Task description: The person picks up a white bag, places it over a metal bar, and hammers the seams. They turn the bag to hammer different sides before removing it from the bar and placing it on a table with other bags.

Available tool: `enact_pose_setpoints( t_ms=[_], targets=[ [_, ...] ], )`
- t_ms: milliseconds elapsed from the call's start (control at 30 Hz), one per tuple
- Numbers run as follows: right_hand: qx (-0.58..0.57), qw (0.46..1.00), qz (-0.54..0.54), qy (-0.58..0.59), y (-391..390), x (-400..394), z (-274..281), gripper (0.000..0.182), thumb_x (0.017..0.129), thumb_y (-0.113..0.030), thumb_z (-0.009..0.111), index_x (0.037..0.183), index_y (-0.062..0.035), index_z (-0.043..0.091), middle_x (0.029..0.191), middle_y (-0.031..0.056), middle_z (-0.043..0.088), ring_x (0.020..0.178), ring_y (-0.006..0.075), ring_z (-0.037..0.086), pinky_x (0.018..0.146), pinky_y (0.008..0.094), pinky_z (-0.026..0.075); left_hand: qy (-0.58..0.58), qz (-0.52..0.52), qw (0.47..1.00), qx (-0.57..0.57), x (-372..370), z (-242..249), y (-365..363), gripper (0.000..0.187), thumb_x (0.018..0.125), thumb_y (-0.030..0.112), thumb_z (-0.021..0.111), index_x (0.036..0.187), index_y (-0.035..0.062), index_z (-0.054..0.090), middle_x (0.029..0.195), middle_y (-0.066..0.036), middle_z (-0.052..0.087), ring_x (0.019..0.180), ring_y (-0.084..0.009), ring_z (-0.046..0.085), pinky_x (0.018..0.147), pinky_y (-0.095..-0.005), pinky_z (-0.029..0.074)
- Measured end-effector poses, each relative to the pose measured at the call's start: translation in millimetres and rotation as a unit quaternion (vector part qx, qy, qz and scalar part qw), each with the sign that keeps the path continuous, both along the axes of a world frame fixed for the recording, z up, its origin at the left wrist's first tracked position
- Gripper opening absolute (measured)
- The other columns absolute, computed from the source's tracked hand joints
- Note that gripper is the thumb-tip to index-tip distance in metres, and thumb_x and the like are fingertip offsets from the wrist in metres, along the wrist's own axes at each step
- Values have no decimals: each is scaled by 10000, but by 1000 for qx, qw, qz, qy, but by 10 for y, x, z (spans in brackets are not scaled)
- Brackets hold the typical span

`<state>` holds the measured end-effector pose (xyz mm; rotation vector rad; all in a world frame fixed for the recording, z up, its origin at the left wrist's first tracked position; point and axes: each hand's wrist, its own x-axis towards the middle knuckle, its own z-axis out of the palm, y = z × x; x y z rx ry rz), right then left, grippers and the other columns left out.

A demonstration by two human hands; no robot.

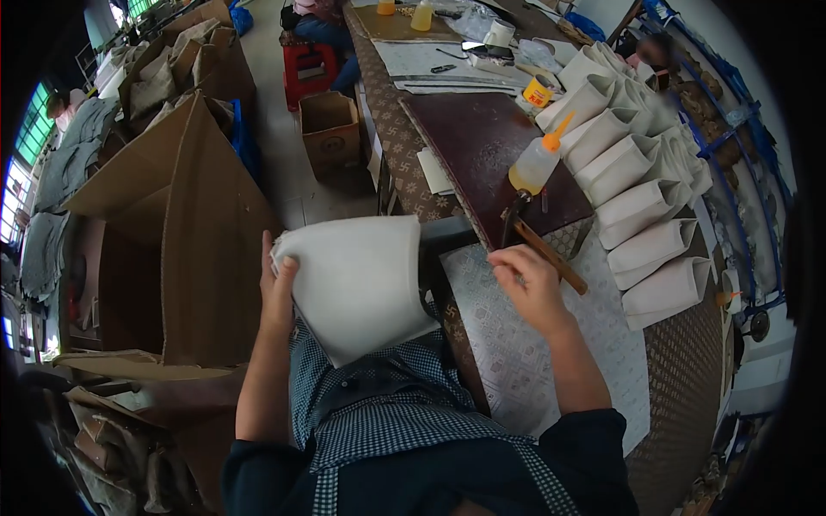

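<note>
My left hand (278,292) grips the left edge of a large white curved sheet (357,279) held up in front of my chest, beside the table's near corner. My right hand (529,284) is closed around a wooden-handled brush (551,256), whose dark head (514,215) rests on the dark brown board (482,146). A glue bottle with an orange nozzle (537,163) stands on that board just beyond the brush. Folded white pieces (641,206) lie in an overlapping row at the right of the table.
A patterned mat (516,344) covers the table before me. Large open cardboard boxes (198,232) stand at my left. A small carton (329,129) and red stool (310,69) sit in the aisle. Another person sits far off. More bottles and tools lie on the far table.
</note>
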<state>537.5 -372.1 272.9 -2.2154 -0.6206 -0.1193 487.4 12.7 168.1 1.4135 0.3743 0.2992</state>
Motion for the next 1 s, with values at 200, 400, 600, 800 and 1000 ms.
enact_pose_setpoints(
  t_ms=[200, 400, 600, 800, 1000],
  targets=[
    [-12, 977, 148, 151, 467, -162, -318, 638, 870, -18, 658, 1474, -55, 454, 1467, 171, 509, 1056, 280, 673, 897, 349, 544, 171, -102, 956, -216, 90, 7, 463, 1005, 878, 793, 495, 1512, 19, 393, 1491, -240, 459, 1346, -379, 468, 1099, -488, 401],
    [204, 938, 112, 259, 814, -53, -520, 650, 849, -27, 758, 1431, -21, 469, 1333, 121, 614, 1234, 215, 598, 1033, 362, 491, 283, -99, 946, -125, 87, -49, 227, 987, 885, 832, 410, 1541, 95, 390, 1571, -207, 391, 1433, -378, 368, 1145, -517, 327],
    [32, 986, 137, 88, 753, -40, -450, 325, 878, -18, 654, 1203, -8, 649, 1243, 148, 660, 1083, 327, 676, 903, 371, 553, 104, -61, 976, -179, 35, -215, 303, 912, 921, 664, 445, 1534, -2, 335, 1492, -257, 448, 1379, -343, 452, 1100, -463, 409],
    [116, 987, 86, 74, 682, 108, -409, 268, 971, -85, 594, 1220, -9, 658, 1178, 107, 692, 996, 235, 693, 829, 319, 566, -35, -12, 998, -56, -172, 271, 53, 1119, 812, 750, 557, 1606, 72, 152, 1514, -230, 397, 1344, -370, 471, 1109, -479, 409],
    [268, 894, 82, 350, 931, 213, -298, 419, 1037, -377, 581, 1196, -2, 680, 886, 11, 656, 755, 91, 608, 604, 232, 513, -104, -23, 992, 62, -305, 243, 76, 1219, 746, 817, 646, 1602, 81, 188, 1463, -185, 450, 1301, -303, 507, 1089, -442, 428]
  ],
)
